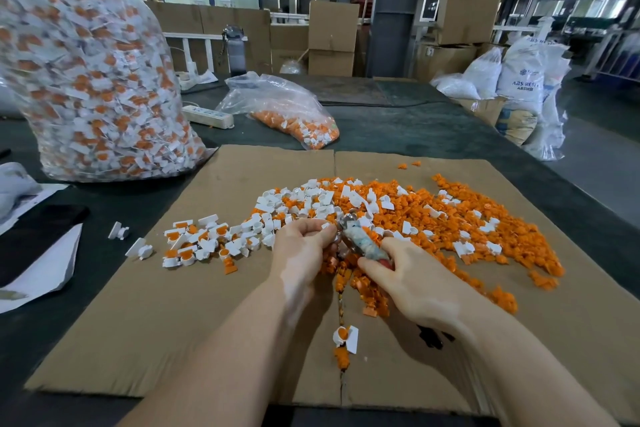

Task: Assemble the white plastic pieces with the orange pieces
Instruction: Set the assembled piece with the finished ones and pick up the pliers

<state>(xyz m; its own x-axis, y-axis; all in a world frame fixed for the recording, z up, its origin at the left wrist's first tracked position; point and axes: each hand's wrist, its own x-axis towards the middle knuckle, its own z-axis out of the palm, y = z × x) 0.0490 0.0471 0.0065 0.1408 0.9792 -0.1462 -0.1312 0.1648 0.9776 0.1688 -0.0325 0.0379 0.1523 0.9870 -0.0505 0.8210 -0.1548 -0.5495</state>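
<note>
Mid-assembly on a cardboard sheet over the dark worktop: left hand pinching a white piece, right hand curled round a cloth-wrapped tool meeting it. Loose orange pieces heaped within reach, finished ones kept left. Open cardboard near the front edge.

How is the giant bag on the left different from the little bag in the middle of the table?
The giant bag stands upright and bulges, packed full; the little bag lies slumped, mostly empty. The giant bag shows white and orange pieces mixed all through; the little bag holds mainly orange pieces with a few white ones. Both are clear plastic and sit on the dark table.
</note>
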